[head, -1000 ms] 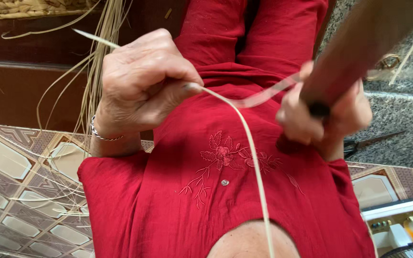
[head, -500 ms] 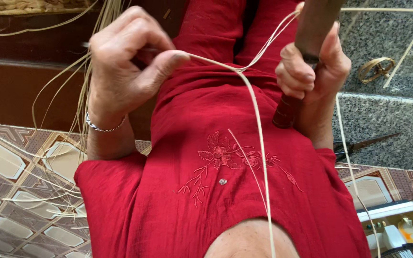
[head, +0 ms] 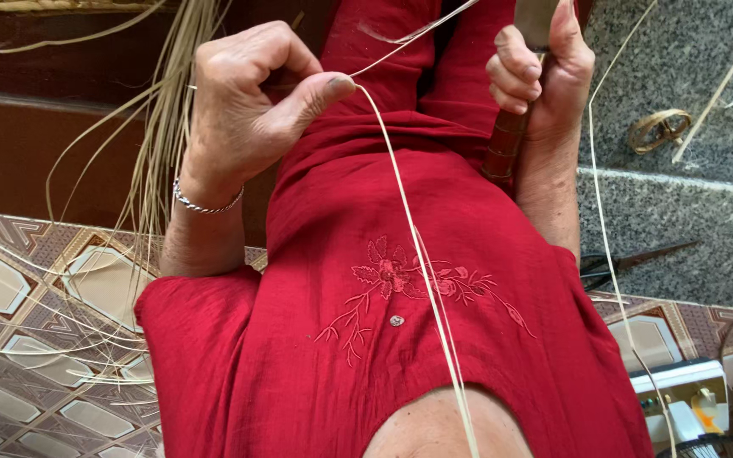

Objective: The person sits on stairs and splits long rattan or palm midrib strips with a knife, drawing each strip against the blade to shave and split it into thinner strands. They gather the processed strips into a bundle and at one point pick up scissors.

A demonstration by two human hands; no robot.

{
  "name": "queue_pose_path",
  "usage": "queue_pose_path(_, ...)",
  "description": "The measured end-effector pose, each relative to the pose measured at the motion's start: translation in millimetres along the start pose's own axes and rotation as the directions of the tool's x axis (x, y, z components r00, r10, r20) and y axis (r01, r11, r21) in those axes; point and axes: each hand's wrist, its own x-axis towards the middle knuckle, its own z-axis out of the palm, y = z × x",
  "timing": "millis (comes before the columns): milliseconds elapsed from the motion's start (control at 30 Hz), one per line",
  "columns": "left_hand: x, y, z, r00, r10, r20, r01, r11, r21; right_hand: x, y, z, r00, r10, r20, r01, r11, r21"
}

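The left hand [head: 252, 110] is closed: a thin pale strip [head: 409, 237] is pinched between its thumb and the curled fingers, at about 11 o'clock in the view. From the pinch the strip runs down over the red dress [head: 400, 339] toward 6 o'clock, and a second part goes up toward 1 o'clock, near the blade. The right hand [head: 545, 72] is also closed, in a fist around the dark handle of a knife [head: 506, 140], at 1 o'clock; the blade points upward and is cut by the frame edge, so its contact with the strip cannot be seen.

As a judgement, the strip is being scraped or split along the blade. For a good result, the strip should be kept tight between pinch and blade, the knife held steady, and the pull made evenly, so the strip does not tear or thin unevenly. The thumb should be kept away from the edge.

A bundle of fibres [head: 163, 127] hangs at 10 o'clock, scissors [head: 629, 259] lie at 3 o'clock on the stone step [head: 689, 212], and a coiled ring [head: 659, 129] rests at 2 o'clock.
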Motion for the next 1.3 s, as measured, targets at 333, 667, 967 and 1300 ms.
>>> queue_pose_path(333, -4.5, -31.8, -6.5, 0.999, -0.04, 0.013, 0.04, 0.999, 0.012, 22.1, -8.2, -62.2, 0.99, 0.062, 0.129, -0.044, 0.99, -0.136)
queue_pose_path(667, 2.6, -38.5, 7.7, 0.988, -0.154, 0.026, 0.156, 0.957, -0.246, 55.2, -11.0, -95.6, 0.984, 0.143, 0.105, -0.128, 0.983, -0.13)
queue_pose_path(967, -15.1, -57.8, -1.4, 0.989, -0.055, 0.14, 0.079, 0.981, -0.176, 71.2, -12.7, -87.8, 0.992, 0.127, -0.004, -0.127, 0.983, -0.131)
queue_pose_path(1300, -32.8, -12.9, -31.1, 0.977, -0.17, -0.132, 0.095, 0.89, -0.446, 67.0, -17.7, -58.5, 0.972, 0.215, 0.098, -0.192, 0.96, -0.203)
